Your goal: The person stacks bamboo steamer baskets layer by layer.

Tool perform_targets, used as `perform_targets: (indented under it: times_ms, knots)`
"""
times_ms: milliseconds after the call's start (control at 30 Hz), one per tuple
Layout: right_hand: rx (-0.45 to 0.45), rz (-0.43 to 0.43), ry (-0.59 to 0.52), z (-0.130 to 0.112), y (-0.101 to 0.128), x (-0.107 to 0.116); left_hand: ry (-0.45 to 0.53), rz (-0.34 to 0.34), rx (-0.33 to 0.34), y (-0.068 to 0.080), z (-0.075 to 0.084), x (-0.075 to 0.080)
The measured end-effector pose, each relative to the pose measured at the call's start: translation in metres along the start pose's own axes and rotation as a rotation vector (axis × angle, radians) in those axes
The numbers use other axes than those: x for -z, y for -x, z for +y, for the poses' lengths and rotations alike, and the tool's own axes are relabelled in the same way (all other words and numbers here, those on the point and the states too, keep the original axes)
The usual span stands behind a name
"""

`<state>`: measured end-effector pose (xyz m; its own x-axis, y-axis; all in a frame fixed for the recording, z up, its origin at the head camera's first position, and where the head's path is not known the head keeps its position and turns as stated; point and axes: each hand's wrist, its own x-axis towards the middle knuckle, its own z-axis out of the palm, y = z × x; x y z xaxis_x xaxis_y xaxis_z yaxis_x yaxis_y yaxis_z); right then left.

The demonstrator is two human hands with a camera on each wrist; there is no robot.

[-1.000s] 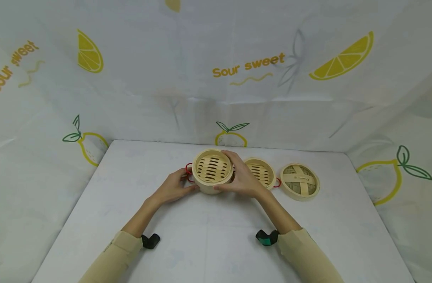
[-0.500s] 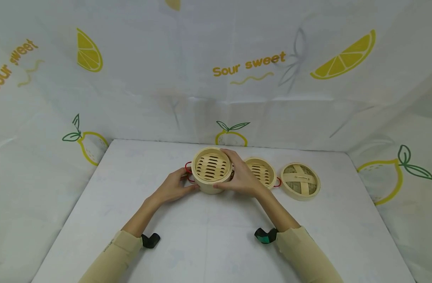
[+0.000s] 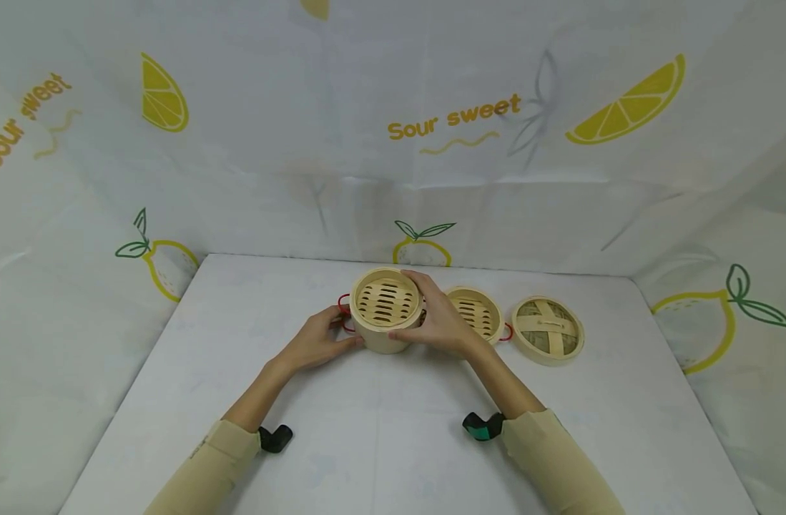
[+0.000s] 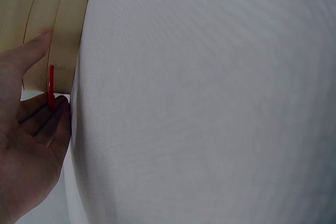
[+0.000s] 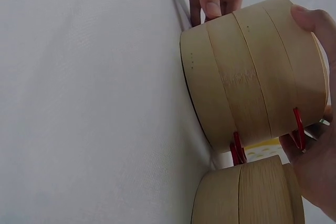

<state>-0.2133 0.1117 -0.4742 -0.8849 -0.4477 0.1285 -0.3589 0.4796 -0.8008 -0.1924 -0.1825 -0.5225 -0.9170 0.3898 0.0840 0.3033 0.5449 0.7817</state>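
A stack of round bamboo steamer baskets with red loop handles stands between the hands. The right hand (image 3: 440, 325) grips the upper steamer basket (image 3: 385, 304), thumb on its front and fingers reaching over the far side. Around the lower steamer basket (image 3: 381, 345) the left hand (image 3: 315, 340) holds the left side; its thumb touches the wall and its fingers lie behind, by a red handle (image 4: 51, 85). In the right wrist view the stack's wall (image 5: 241, 77) looks tilted, and the two tiers appear to meet. The far-side fingertips are partly hidden.
Another steamer basket (image 3: 489, 315) with red handles stands close to the right of the stack, partly behind the right hand. Beyond it lies a woven bamboo lid (image 3: 547, 329). A lemon-printed sheet (image 3: 302, 200) hangs behind the white table (image 3: 373, 443).
The upper basket and the right thumb on it have risen very slightly in the head view. The left hand, the other basket and the lid have stayed about where they were.
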Motion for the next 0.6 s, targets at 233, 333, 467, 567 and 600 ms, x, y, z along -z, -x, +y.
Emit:
perform_targets:
  times_ms: [233,333,467,567,600]
  knots:
    - [-0.003,-0.03,-0.018,-0.0004,-0.0015,-0.0003,-0.008,0.004,0.0,-0.0003,0.0004,-0.0003]
    - [-0.009,-0.039,-0.022,-0.0004,-0.0023,-0.0007,-0.008,0.005,-0.003,-0.0005,0.0,-0.0004]
    - [-0.005,-0.044,-0.032,-0.0019,-0.0025,0.0,-0.004,0.005,-0.009,-0.0008,-0.0005,-0.0005]
    - [-0.012,-0.056,-0.041,-0.0029,-0.0026,0.0011,-0.007,0.006,-0.014,-0.0009,-0.0007,-0.0006]
    - [-0.016,-0.062,-0.043,-0.003,-0.0027,0.0016,-0.009,0.007,-0.015,-0.0009,-0.0007,-0.0005]
